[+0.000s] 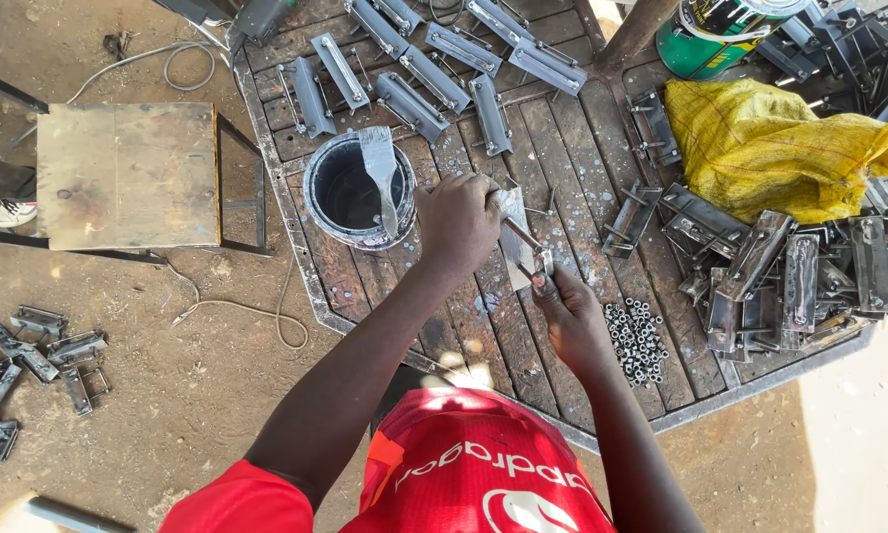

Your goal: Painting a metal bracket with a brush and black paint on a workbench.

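Note:
My left hand (459,222) is closed around the upper end of a small grey-painted metal bracket (514,237) above the wooden slatted table (562,148). Just below it, my right hand (572,316) pinches the bracket's lower end, where a thin rod sticks out. To the left of my left hand stands a round can of grey paint (337,192). A flat paintbrush (380,163) rests across its rim, bristles up, and neither hand touches it.
Painted brackets (414,69) lie in rows at the table's far side. A pile of bare brackets (779,266), a yellow sack (770,138) and a green can (710,35) crowd the right. Several nuts (636,341) lie near my right hand. On the ground stand a wooden stool (128,173) and loose brackets (29,355).

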